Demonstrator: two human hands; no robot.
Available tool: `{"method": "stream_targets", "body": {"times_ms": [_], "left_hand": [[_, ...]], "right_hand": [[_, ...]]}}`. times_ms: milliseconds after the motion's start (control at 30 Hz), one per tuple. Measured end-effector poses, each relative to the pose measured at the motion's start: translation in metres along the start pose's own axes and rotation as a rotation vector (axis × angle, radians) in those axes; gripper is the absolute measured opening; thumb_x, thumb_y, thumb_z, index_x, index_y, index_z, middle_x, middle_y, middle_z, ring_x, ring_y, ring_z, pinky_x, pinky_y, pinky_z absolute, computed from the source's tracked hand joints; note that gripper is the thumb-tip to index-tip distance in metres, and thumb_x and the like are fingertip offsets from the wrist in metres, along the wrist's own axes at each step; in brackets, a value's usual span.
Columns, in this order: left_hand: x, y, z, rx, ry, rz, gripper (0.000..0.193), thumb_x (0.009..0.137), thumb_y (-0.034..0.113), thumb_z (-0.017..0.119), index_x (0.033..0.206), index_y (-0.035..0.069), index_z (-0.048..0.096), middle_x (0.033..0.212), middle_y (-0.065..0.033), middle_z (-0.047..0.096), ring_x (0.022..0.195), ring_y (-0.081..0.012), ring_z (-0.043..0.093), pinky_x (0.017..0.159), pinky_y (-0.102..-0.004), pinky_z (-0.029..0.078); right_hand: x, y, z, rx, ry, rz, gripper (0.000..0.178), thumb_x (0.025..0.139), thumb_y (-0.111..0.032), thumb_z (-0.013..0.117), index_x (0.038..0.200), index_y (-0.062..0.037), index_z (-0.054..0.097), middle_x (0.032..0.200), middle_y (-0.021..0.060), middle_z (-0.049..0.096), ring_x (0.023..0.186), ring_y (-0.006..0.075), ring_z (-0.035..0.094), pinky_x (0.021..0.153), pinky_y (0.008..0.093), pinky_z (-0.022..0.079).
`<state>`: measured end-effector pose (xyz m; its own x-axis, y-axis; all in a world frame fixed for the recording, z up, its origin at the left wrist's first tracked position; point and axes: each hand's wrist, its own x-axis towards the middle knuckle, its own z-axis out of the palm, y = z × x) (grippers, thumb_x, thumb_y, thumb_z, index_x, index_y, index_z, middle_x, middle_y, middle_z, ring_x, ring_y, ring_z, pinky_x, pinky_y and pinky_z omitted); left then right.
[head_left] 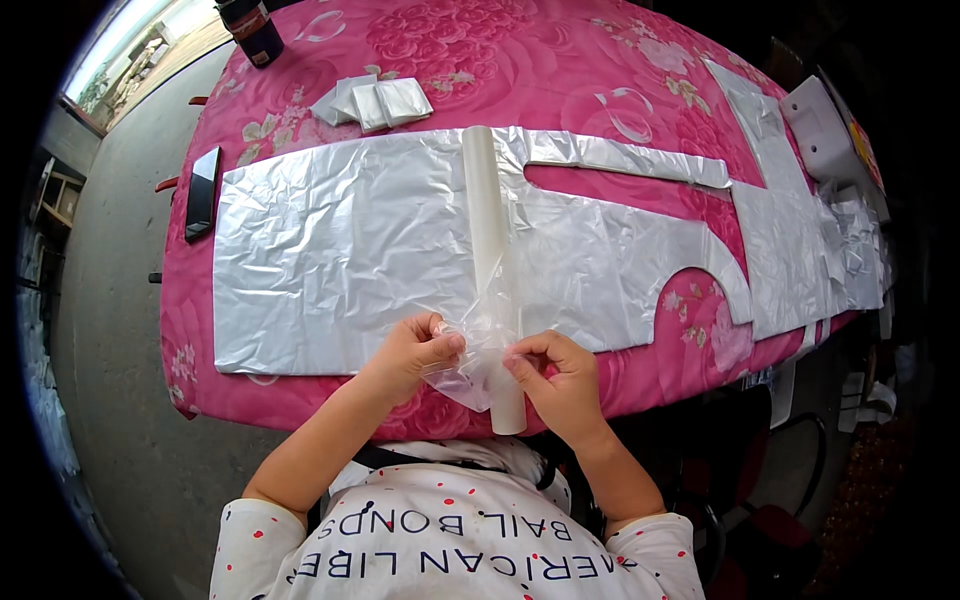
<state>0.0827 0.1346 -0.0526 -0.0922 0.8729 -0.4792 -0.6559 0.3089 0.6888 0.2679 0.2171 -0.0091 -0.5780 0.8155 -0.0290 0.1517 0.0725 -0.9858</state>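
My left hand (418, 348) pinches a crumpled edge of thin clear plastic film (462, 378), just left of a pale tube-like roll (482, 190). The roll lies front to back across a flat stack of silvery-white plastic bags (340, 240) with cut-out handles on the right. Close to the roll's near end, my right hand (552, 375) has thumb and forefinger pinched at the film's right side. Part of the film drapes over the roll, whose near end reaches past the table edge.
A pink floral cloth covers the table (660, 60). Small folded plastic packets (378, 102), a black phone (202, 195) and a dark jar (250, 35) lie beyond the stack. At right are another bag stack (790, 260) and a white plastic container (822, 130). A dark red chair (770, 530) stands below.
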Motion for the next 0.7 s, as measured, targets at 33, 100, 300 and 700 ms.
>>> {"method": "stream_targets", "body": {"times_ms": [33, 100, 300, 700], "left_hand": [[0.000, 0.001, -0.001, -0.005, 0.026, 0.021, 0.019, 0.080, 0.014, 0.071, 0.077, 0.007, 0.054, 0.074, -0.0026, 0.059, 0.065, -0.0094, 0.056, 0.060, -0.0228, 0.046], [0.001, 0.001, -0.006, -0.015, 0.081, 0.064, 0.020, 0.081, 0.015, 0.071, 0.078, 0.007, 0.053, 0.074, -0.0027, 0.059, 0.065, -0.0094, 0.056, 0.061, -0.0236, 0.046], [0.002, 0.003, -0.015, 0.147, 0.013, -0.020, 0.017, 0.082, 0.012, 0.068, 0.084, 0.007, 0.052, 0.078, -0.0038, 0.061, 0.070, -0.0090, 0.058, 0.060, -0.0212, 0.046], [-0.028, 0.054, -0.059, 0.461, 0.013, -0.006, 0.015, 0.083, 0.010, 0.065, 0.094, 0.004, 0.057, 0.082, -0.0040, 0.063, 0.072, -0.0101, 0.061, 0.066, -0.0242, 0.049]], "right_hand": [[0.003, 0.007, -0.012, 0.120, 0.037, 0.023, 0.009, 0.082, -0.007, 0.066, 0.086, 0.0001, 0.062, 0.072, 0.0021, 0.061, 0.061, 0.0073, 0.055, 0.058, 0.0192, 0.044], [0.017, 0.021, -0.061, 0.161, 0.225, 0.037, 0.008, 0.085, -0.008, 0.065, 0.086, -0.0005, 0.062, 0.074, -0.0023, 0.059, 0.064, 0.0043, 0.053, 0.059, 0.0177, 0.043], [0.015, 0.068, -0.239, -0.329, 1.202, -0.045, 0.022, 0.086, -0.012, 0.058, 0.105, -0.0003, 0.056, 0.097, 0.0053, 0.057, 0.084, 0.0134, 0.052, 0.072, 0.0255, 0.041], [-0.035, 0.006, -0.009, -0.860, -0.258, 0.229, 0.055, 0.067, -0.057, 0.067, 0.070, -0.0026, 0.060, 0.055, 0.0099, 0.057, 0.052, 0.0284, 0.059, 0.051, 0.0389, 0.045]]}}
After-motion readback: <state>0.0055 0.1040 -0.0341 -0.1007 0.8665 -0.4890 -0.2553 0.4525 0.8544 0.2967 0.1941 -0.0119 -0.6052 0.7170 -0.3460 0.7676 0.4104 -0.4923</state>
